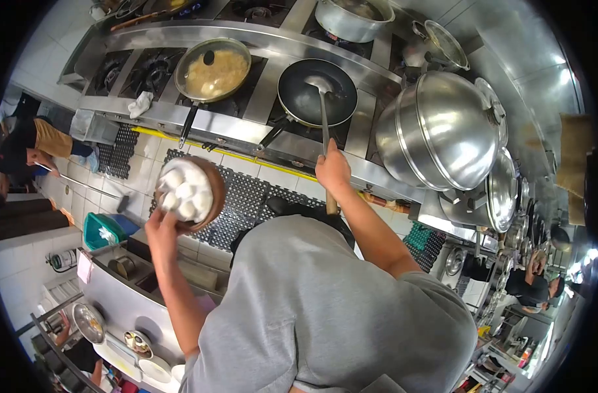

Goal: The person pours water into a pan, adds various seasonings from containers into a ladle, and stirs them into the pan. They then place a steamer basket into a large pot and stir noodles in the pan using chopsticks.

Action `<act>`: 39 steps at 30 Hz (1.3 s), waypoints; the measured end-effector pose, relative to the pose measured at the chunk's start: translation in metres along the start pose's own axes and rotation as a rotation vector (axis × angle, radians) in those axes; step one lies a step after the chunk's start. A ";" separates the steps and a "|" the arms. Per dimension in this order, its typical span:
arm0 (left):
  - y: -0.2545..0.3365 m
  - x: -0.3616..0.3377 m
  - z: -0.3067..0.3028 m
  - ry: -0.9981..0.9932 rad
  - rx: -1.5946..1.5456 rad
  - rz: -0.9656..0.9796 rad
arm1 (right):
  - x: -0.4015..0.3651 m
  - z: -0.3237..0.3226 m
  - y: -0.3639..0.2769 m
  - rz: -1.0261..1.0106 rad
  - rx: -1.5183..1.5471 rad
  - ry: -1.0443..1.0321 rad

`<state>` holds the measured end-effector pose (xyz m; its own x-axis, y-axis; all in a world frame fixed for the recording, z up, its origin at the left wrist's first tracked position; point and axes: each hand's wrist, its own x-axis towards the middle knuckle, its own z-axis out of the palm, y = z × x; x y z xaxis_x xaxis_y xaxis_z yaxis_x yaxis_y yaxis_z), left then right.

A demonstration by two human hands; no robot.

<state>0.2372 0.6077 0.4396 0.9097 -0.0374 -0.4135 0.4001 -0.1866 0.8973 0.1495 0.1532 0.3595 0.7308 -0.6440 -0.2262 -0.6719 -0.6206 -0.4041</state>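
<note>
My left hand [163,226] grips a round brown bowl [216,191] by its near rim, holding it over the floor in front of the stove. Several smooth white chunks [186,191] fill the bowl, slightly blurred. My right hand [333,169] is wrapped around the long handle of a metal ladle [324,121] with a wooden end. The ladle's head rests inside a black frying pan [295,98] on a burner. To the left of that pan, another pan [235,86] with a glass lid covers yellowish food.
A large steel dome [443,131] stands right of the black pan. A big pot [353,23] is on the back burners. A white cloth [141,105] lies on the stove's front edge. Behind my left arm is a steel counter [125,301]. At far left, a person [34,147] holds a long-handled tool.
</note>
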 end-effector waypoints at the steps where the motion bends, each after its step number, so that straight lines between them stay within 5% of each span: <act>1: 0.003 0.018 0.017 -0.043 0.022 0.033 | 0.000 0.007 0.000 -0.003 0.001 0.025; 11: 0.090 0.090 0.142 -0.475 0.286 0.207 | -0.006 0.038 0.006 0.092 0.369 0.042; 16: 0.110 0.093 0.187 -0.644 0.412 0.328 | -0.032 -0.026 0.003 0.041 0.417 0.257; 18: 0.123 0.082 0.209 -0.703 0.456 0.397 | -0.046 -0.071 -0.005 -0.100 0.856 0.201; 20: 0.128 0.074 0.239 -0.739 0.612 0.516 | -0.061 -0.114 -0.004 -0.254 0.713 0.247; 28: 0.173 0.000 0.372 -1.095 0.827 0.807 | -0.092 -0.215 0.078 -0.036 0.296 0.126; 32: 0.190 -0.060 0.442 -1.183 0.935 0.973 | -0.117 -0.249 0.126 0.072 0.161 0.252; 36: 0.210 -0.118 0.512 -1.290 0.919 1.026 | -0.139 -0.295 0.184 0.121 0.143 0.386; 39: 0.238 -0.159 0.560 -1.573 0.852 0.853 | -0.168 -0.342 0.220 0.153 0.203 0.465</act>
<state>0.1260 0.0195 0.6319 -0.2706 -0.9478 -0.1688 -0.5911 0.0252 0.8062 -0.1622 -0.0280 0.6114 0.4653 -0.8792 0.1025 -0.6961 -0.4351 -0.5711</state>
